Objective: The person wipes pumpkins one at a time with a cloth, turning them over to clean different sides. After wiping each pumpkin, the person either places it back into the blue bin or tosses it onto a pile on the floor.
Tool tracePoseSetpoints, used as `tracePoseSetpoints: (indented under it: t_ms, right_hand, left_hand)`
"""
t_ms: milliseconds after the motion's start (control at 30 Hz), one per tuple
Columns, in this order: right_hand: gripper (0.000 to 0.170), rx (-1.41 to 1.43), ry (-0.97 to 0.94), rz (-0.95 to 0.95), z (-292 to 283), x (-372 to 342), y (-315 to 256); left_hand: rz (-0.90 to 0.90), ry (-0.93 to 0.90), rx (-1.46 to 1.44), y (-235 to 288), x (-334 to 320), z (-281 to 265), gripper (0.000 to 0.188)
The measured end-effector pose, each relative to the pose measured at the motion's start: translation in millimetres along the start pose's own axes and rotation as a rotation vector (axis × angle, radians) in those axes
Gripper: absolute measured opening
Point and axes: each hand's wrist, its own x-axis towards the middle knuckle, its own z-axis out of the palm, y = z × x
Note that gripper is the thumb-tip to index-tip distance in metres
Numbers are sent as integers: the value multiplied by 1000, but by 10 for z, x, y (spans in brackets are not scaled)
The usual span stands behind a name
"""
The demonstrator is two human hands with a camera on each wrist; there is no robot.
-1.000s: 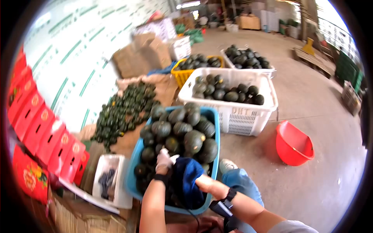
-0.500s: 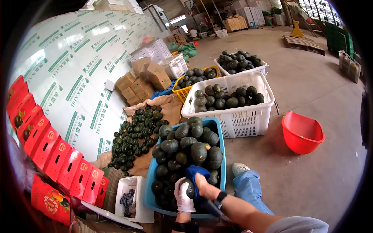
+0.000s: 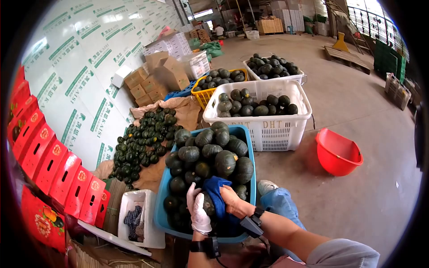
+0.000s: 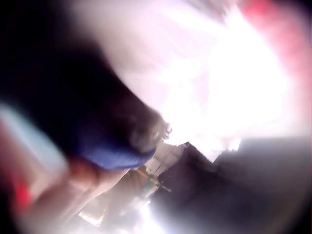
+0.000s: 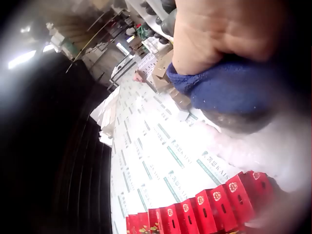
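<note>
In a white glove, my left hand (image 3: 198, 210) holds a dark green kabocha squash (image 3: 208, 205) from its left side, over the near part of a blue tub (image 3: 159, 207). My bare right hand (image 3: 234, 201) grips a blue cloth (image 3: 216, 192) and presses it to the squash's other side. The right wrist view shows the cloth (image 5: 229, 90) wrapped over the squash (image 5: 239, 122), with the glove beneath. Glare and blur fill much of the left wrist view, where the cloth (image 4: 107, 153) shows beside the glove. More squashes (image 3: 225, 163) are heaped in the tub.
Beyond the tub stand a white crate (image 3: 272, 134), a yellow crate (image 3: 203, 96) and another white crate, all holding squashes. Small squashes (image 3: 143, 143) lie on brown sheeting. A red basin (image 3: 337, 154) sits at right; a foam box (image 3: 152, 232) and red cartons (image 3: 62, 174) line the left.
A second ago the left hand reached among the squashes while the right held the cloth. Since then the left has taken hold of a squash, and the cloth has come against it.
</note>
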Motion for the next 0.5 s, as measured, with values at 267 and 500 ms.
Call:
tracePoseSetpoints:
  t_ms: [267,500]
  right_hand:
    - [24,-953,123,-798,-31,-156,438]
    - [38,-536,93,-218,-133,-107,526]
  left_hand:
    - [-124,213,-299,-210,-10,-24,30]
    - [54,136,-131,10,-64,21,47]
